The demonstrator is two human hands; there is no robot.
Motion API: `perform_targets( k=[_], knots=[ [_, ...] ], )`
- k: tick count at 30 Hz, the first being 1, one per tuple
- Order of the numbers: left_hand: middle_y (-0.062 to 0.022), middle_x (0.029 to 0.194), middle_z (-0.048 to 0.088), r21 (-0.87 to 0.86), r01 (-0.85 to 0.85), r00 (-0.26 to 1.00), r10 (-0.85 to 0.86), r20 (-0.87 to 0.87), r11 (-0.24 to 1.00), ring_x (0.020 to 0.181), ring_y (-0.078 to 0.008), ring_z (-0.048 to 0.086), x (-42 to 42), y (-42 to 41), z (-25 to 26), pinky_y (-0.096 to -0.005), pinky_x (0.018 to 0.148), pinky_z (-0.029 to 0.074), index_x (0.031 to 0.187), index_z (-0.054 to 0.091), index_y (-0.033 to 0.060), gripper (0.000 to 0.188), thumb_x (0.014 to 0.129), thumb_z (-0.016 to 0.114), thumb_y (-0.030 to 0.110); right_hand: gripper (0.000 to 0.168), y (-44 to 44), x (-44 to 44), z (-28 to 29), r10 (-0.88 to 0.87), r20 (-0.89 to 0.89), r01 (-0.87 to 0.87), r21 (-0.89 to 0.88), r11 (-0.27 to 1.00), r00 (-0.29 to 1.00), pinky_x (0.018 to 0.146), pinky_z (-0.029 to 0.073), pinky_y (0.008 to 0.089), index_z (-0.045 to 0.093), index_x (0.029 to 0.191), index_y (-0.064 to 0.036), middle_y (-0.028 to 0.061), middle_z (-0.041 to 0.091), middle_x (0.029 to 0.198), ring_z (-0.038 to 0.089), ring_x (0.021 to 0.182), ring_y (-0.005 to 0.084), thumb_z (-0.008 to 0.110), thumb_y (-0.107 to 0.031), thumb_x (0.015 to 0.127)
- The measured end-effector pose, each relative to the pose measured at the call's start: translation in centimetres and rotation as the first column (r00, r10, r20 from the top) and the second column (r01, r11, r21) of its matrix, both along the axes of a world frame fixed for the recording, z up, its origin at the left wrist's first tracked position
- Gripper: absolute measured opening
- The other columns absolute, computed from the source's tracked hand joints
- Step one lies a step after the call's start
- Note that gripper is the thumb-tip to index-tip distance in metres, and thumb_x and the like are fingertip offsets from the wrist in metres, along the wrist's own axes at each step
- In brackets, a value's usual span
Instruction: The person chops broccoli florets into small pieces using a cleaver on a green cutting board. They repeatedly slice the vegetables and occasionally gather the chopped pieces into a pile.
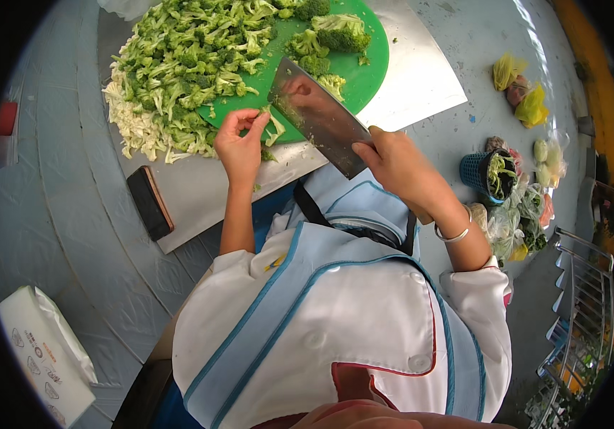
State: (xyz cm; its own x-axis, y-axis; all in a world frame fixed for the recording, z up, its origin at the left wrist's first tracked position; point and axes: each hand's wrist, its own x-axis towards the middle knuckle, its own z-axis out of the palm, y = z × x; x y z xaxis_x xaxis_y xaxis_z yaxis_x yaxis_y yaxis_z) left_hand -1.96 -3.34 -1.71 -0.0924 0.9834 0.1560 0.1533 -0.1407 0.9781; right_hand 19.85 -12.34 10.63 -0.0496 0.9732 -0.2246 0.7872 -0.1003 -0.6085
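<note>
A wide-bladed cleaver (315,115) is in my right hand (400,161), which grips it at the handle end. Its blade tilts over the near edge of a round green cutting board (371,69), with green bits stuck to it. Between thumb and fingertips, my left hand (240,142) pinches a small broccoli piece (274,126) close to the blade. Cut broccoli (194,59) is heaped on the left of the board. Larger broccoli heads (339,32) lie at its far right. Pale cut cauliflower (132,123) spreads beside the heap's left edge.
The board rests on a metal tabletop (425,69). A phone (150,202) lies at its near left corner. On the floor to the right are a blue basket (476,169), bagged vegetables (516,214) and a metal rack (580,300). A tissue pack (44,359) sits lower left.
</note>
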Motion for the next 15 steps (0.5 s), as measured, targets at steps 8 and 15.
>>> perform_targets(
  k=[8, 15],
  knots=[
    [-0.0043, 0.09, 0.061, 0.083, 0.035, 0.999, -0.032, -0.042, 0.996, 0.072, -0.0088, 0.056, -0.6, 0.2, -0.6, -0.0214, 0.067, 0.047, 0.084, 0.06, -0.0008, 0.013, 0.079, 0.072, -0.002, 0.025, -2.1, -0.1, 2.3, 0.079, 0.008, -0.079, -0.019, 0.997, 0.997, 0.06, 0.046, 0.0504, 0.052, 0.08, 0.006, 0.0279, 0.058, 0.065, 0.057, 0.064, 0.0457, 0.054, -0.016, 0.091],
    [-0.0041, 0.082, 0.061, 0.113, 0.011, 1.0, -0.008, -0.022, 0.994, 0.068, -0.0102, 0.054, -0.4, -0.2, -0.8, -0.0222, 0.064, 0.045, 0.079, 0.06, -0.0007, 0.013, 0.075, 0.073, -0.002, 0.025, -1.5, -0.1, 2.2, 0.069, -0.046, -0.074, -0.121, 0.99, 0.997, 0.062, 0.046, 0.051, 0.052, 0.08, 0.008, 0.0293, 0.058, 0.068, 0.057, 0.067, 0.0475, 0.055, -0.015, 0.09]
  ],
)
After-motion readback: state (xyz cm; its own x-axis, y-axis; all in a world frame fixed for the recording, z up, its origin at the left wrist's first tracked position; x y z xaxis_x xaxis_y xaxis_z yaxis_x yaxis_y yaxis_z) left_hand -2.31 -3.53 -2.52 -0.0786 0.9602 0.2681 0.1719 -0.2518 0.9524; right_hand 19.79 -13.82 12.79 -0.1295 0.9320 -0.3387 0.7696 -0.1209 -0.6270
